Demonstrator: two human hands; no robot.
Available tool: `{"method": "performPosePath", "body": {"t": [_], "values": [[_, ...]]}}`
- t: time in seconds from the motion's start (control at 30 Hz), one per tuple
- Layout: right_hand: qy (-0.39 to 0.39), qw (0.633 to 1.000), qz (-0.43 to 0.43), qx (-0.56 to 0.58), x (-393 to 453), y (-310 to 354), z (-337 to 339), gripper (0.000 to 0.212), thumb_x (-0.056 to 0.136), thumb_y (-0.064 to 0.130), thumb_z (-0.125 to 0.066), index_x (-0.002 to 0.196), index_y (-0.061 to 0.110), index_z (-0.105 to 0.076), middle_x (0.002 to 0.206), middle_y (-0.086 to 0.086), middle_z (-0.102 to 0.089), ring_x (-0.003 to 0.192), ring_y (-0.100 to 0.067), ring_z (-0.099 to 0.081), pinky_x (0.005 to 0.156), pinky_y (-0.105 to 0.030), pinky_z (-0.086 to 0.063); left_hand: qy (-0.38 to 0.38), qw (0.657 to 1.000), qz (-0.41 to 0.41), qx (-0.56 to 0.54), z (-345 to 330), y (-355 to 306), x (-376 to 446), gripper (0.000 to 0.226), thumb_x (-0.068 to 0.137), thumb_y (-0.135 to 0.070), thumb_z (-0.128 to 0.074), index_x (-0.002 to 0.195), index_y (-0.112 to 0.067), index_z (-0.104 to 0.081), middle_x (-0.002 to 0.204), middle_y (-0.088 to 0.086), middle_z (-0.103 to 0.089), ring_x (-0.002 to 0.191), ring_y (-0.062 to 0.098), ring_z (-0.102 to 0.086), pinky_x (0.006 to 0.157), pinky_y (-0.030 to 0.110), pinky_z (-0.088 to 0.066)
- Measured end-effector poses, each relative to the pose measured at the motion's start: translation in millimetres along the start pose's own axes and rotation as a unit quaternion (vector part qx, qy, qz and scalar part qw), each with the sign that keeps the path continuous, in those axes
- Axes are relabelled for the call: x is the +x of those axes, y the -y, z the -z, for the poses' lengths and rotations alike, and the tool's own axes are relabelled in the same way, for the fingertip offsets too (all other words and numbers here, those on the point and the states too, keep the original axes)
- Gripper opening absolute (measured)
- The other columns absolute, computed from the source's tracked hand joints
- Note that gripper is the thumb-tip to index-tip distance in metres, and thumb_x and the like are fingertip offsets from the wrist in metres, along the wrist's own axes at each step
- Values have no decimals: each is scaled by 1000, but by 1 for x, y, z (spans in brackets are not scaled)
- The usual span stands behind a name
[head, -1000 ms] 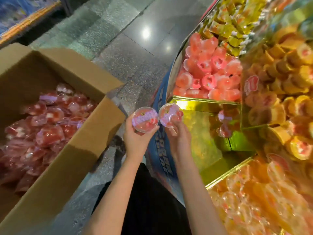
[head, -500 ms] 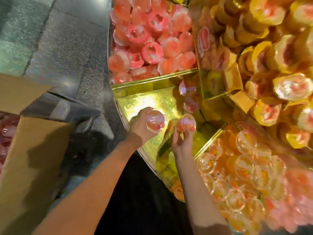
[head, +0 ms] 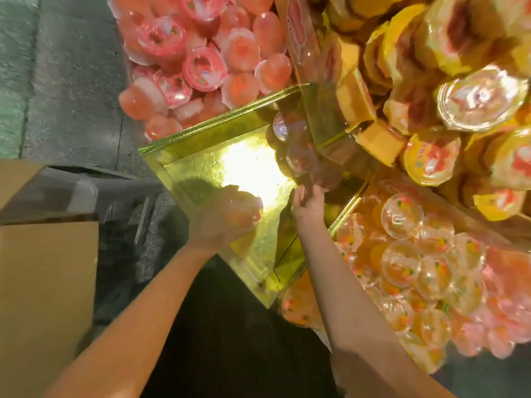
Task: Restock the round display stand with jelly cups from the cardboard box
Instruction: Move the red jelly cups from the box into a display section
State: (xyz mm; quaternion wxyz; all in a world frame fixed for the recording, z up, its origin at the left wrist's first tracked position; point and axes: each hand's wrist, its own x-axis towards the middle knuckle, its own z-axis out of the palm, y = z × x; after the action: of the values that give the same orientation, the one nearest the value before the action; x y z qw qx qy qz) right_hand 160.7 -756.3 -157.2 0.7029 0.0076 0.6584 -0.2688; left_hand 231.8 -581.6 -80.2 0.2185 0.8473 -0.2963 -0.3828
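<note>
**Two cups over the gold compartment**

I count two hands, each with one jelly cup. My left hand [head: 221, 222] is curled round a clear, round red jelly cup [head: 249, 206], blurred, over the bare floor of the gold compartment [head: 201, 173]. My right hand [head: 309, 205] pinches a second red cup [head: 326, 176] by its lower edge with fingertips and thumb, pressing it against the pile at the compartment's 2 o'clock corner. There I make out about three cups [head: 290, 129] already stacked; blur and reflection keep me from a surer count.

The compartment is a wedge lined with shiny, faintly crinkled gold foil, with a bright glare in its middle. At 12 o'clock a section holds a heap of pink cups [head: 201, 67] with printed film lids, too many to count. At 2 o'clock lie yellow-lidded cups [head: 482, 99] and blocky yellow packs; at 4 o'clock, clear domed orange cups [head: 402, 216]. The cardboard box [head: 46, 282], matte brown, sits at 9 o'clock, only its flap showing.

Half a second ago both cups hung mid-air above the foil; since then my right hand has reached forward to the corner pile, and my left has sunk lower. The view has closed in on the stand.
</note>
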Motion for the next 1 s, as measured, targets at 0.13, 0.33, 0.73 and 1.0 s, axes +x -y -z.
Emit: {"method": "performPosePath", "body": {"t": [0.13,0.33,0.73,1.0], "values": [[17,1000,-2,17,-7,1,5,42,90,19,-66,130,12,-54,106,-5,-59,89,-13,-60,72,-26,-55,-88,991,53,-83,-23,30,-6,68,70,-35,-85,129,-22,-53,115,-27,-50,102,-5,-51,78,8,-47],[150,948,-67,-272,-53,-16,13,28,95,29,-57,114,8,-56,97,1,-59,101,-15,-66,79,-24,-55,-81,991,43,-94,-22,22,-3,56,77,-40,-79,123,-35,-47,106,-21,-57,92,-6,-59,69,12,-46],[275,834,-57,-475,-67,-45,20,20,85,-6,-63,101,6,-63,109,-42,-57,90,-48,-62,85,-43,-54,-115,980,49,-156,-20,30,7,80,78,-36,-78,145,-25,-35,138,-9,-48,126,10,-46,104,34,-40],[157,886,72,-430,-24,-76,-42,20,91,2,-62,71,7,-59,63,-2,-60,57,-11,-56,80,-34,-54,-162,963,36,-214,-15,45,9,45,88,1,-61,131,-10,-53,131,6,-54,115,13,-49,96,9,-35]]}}
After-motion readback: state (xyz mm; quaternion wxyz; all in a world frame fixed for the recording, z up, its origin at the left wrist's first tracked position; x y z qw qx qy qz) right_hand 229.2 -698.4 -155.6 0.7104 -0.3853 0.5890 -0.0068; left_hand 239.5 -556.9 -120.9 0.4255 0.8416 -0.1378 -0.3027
